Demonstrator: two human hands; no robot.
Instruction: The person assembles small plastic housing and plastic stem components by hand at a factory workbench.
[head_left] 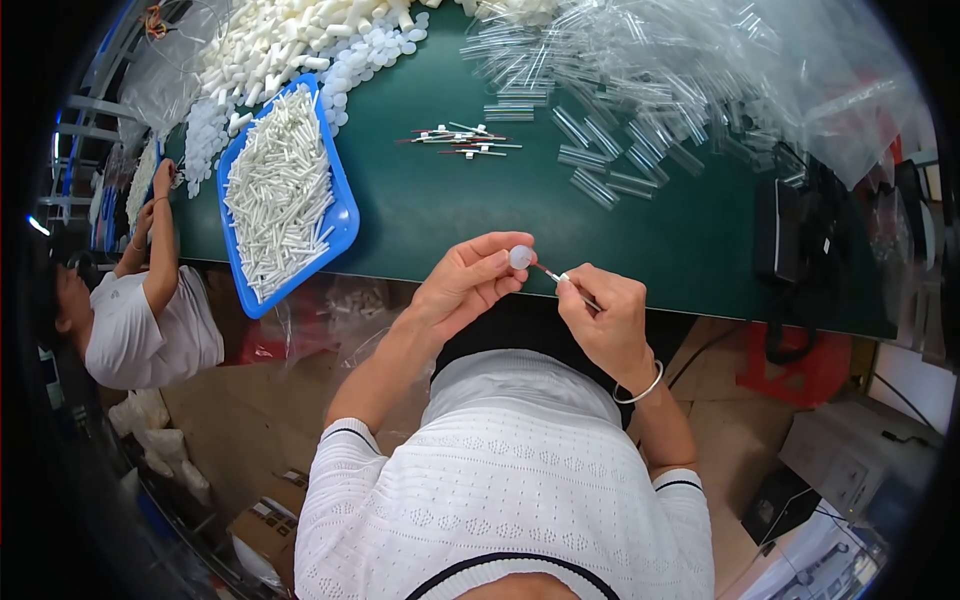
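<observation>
Near the table's front edge, my left hand (462,280) pinches a small round translucent white cap (520,257) between thumb and fingers. My right hand (612,312) is closed around a thin stick (546,272) with a dark red front part and a white piece near my fingertips. The stick's front end points at the cap and is at or very close to it; whether they touch I cannot tell. Several similar thin sticks (465,140), red and silvery with white pieces, lie farther back on the green table (430,215).
A blue tray (346,215) heaped with short white tubes is at left. Behind it lie translucent caps (365,62) and cream-white pieces (270,45). Clear tubes (610,140) and plastic bags (790,70) cover the back right, near a black box (778,230). Another person (150,320) works at far left.
</observation>
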